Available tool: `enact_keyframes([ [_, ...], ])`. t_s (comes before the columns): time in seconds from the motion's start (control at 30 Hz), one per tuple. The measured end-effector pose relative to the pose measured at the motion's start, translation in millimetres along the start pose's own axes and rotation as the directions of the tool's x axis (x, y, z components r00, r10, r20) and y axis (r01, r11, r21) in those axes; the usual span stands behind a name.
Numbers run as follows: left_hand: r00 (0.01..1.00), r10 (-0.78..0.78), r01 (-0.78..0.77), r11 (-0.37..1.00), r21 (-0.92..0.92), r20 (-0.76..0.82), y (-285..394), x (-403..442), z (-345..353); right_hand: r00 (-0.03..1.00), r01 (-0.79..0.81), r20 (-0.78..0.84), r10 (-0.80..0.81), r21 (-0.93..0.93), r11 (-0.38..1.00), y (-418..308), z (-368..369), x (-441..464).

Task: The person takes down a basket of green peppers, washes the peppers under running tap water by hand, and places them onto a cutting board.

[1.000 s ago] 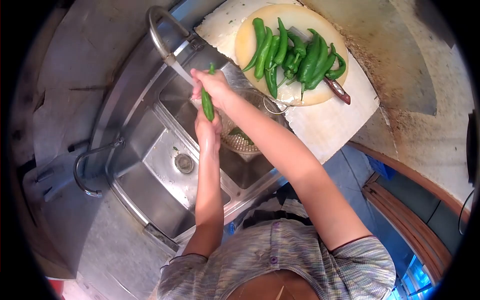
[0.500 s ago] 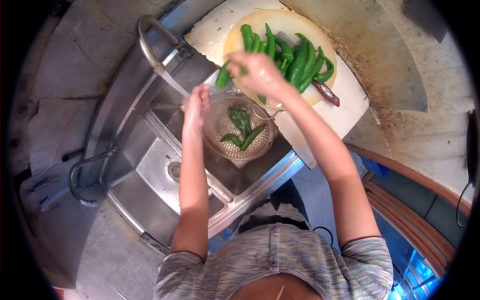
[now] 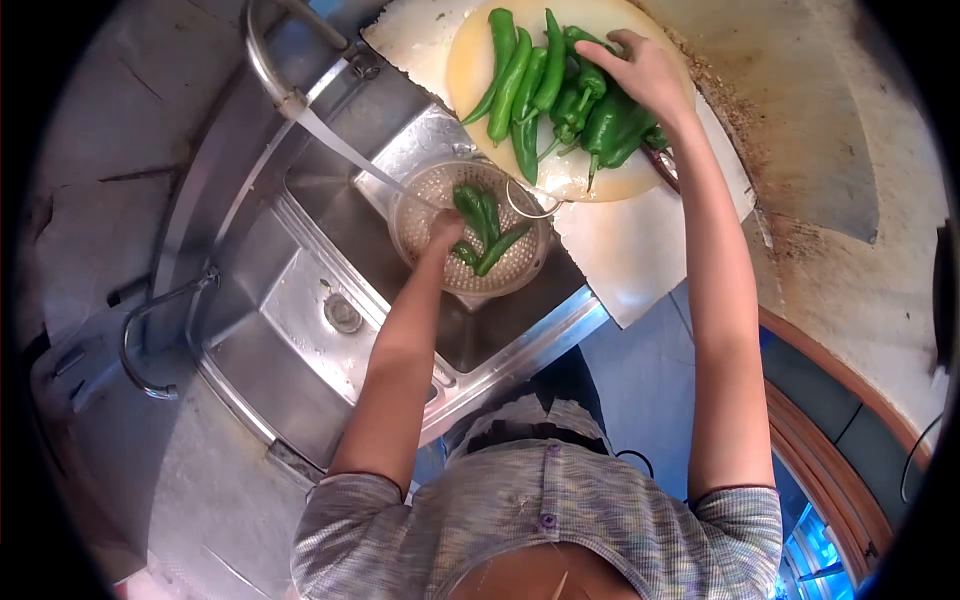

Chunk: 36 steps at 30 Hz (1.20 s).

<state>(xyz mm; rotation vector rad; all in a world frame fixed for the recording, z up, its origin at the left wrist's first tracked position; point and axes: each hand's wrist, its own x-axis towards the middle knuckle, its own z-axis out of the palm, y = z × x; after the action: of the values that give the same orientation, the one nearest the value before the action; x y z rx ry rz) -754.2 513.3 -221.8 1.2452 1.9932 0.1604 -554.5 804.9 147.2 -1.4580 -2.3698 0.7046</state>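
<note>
My left hand [image 3: 447,229] is down in a round perforated colander [image 3: 408,235], beside several green peppers [image 3: 480,212] lying there. Its fingers are hidden, so any grip cannot be made out. Over on a round cutting board [image 3: 465,65], my right hand [image 3: 645,68] reaches across the far side of a pile of long green peppers [image 3: 545,85]. The thumb and fingers are apart, with the fingertips close to or touching the peppers. Part of a knife handle [image 3: 662,165] shows under my right forearm.
Water runs from a curved faucet [image 3: 262,60] into the colander, which sits in a steel sink basin [image 3: 480,340]. A second basin [image 3: 270,365] with a drain is at the left, beside another faucet [image 3: 135,340]. The board rests on a worn white panel [image 3: 630,270].
My right hand has moved from near the sink to the far right of the board and no longer holds a pepper. My left hand has dropped from the water stream into the colander.
</note>
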Motion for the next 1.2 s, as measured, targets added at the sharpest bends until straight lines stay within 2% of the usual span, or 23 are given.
enact_keyframes([
  [0.03,0.978,-0.156,0.161,0.987,-0.026,0.139,22,-6,-9,0.999,-0.005,-0.046,0.004,-0.023,1.000,-6,-5,-8],
  [0.1,0.965,-0.239,0.254,0.954,-0.157,0.112,29,-10,6,0.992,-0.017,-0.120,0.028,0.094,0.995,-5,-10,-20],
  [0.2,0.939,-0.335,0.315,0.929,-0.192,-0.083,53,-11,22,0.946,0.067,-0.324,-0.003,0.186,0.980,-9,-16,-48],
  [0.3,0.940,-0.295,0.262,0.945,-0.194,-0.168,64,-12,24,0.917,0.135,-0.398,-0.004,0.302,0.944,-9,-16,-68],
  [0.33,0.940,-0.322,0.295,0.932,-0.209,-0.110,63,-8,18,0.911,0.161,-0.411,-0.020,0.310,0.937,-10,-15,-74],
  [0.43,0.993,-0.103,0.062,0.876,-0.478,-0.060,23,4,12,0.896,0.199,-0.444,-0.008,0.385,0.901,-12,-15,-93],
  [0.47,0.962,-0.251,0.169,0.855,-0.490,-0.106,39,-7,-17,0.900,0.188,-0.435,0.016,0.422,0.887,-15,-14,-101],
  [0.5,0.958,-0.285,0.230,0.719,-0.656,0.023,31,-8,-29,0.913,0.163,-0.406,0.048,0.470,0.868,-20,-12,-108],
  [0.57,0.925,-0.265,0.354,0.352,-0.866,0.271,12,-9,-62,0.933,0.118,-0.345,0.103,0.563,0.818,-37,-2,-120],
  [0.6,0.938,-0.247,0.289,0.177,-0.941,0.242,43,-34,-100,0.953,0.111,-0.289,0.086,0.601,0.791,-50,7,-124],
  [0.7,0.938,-0.304,0.204,0.083,-0.975,0.170,62,-57,-147,0.973,0.227,-0.182,-0.145,0.605,0.763,-81,55,-127],
  [0.73,0.954,-0.278,0.154,0.146,-0.977,0.109,83,-72,-173,0.991,0.085,0.014,-0.130,0.690,0.719,-95,66,-129],
  [0.77,0.962,-0.266,0.098,0.151,-0.984,0.055,93,-84,-187,0.982,0.137,-0.004,-0.187,0.696,0.705,-98,93,-125],
  [0.8,0.968,-0.252,0.042,0.157,-0.987,0.001,101,-93,-199,0.982,0.062,0.097,-0.162,0.646,0.761,-106,112,-123],
  [0.83,0.970,-0.237,-0.014,0.164,-0.986,-0.053,106,-100,-207,0.985,0.038,0.100,-0.141,0.672,0.739,-107,149,-119],
  [0.87,0.972,-0.229,-0.036,0.108,-0.993,-0.060,110,-105,-213,0.984,-0.064,0.159,-0.084,0.744,0.665,-112,180,-114],
  [0.9,0.943,-0.321,-0.051,0.126,-0.991,-0.089,123,-110,-217,0.974,-0.166,0.226,-0.033,0.800,0.577,-118,198,-109],
  [0.97,0.858,-0.493,-0.074,0.164,-0.984,-0.147,153,-124,-227,0.886,-0.411,0.459,-0.070,0.846,0.339,-139,193,-100],
  [1.0,0.924,-0.374,-0.002,0.190,-0.982,-0.074,152,-135,-231,0.820,-0.531,0.560,-0.113,0.820,0.214,-146,187,-96],
  [1.03,0.936,-0.338,-0.054,0.130,-0.990,-0.095,150,-136,-225,0.797,-0.558,0.590,-0.131,0.802,0.215,-151,182,-93],
  [1.1,0.948,-0.276,-0.105,0.189,-0.976,-0.156,152,-149,-227,0.742,-0.612,0.649,-0.167,0.758,0.227,-158,177,-87],
  [1.13,0.950,-0.279,-0.090,0.190,-0.978,-0.142,152,-153,-224,0.797,-0.576,0.581,-0.165,0.814,0.082,-162,187,-84],
  [1.2,0.952,-0.286,-0.056,0.192,-0.980,-0.110,155,-164,-215,0.780,-0.622,0.622,-0.068,0.783,0.036,-166,186,-74],
])
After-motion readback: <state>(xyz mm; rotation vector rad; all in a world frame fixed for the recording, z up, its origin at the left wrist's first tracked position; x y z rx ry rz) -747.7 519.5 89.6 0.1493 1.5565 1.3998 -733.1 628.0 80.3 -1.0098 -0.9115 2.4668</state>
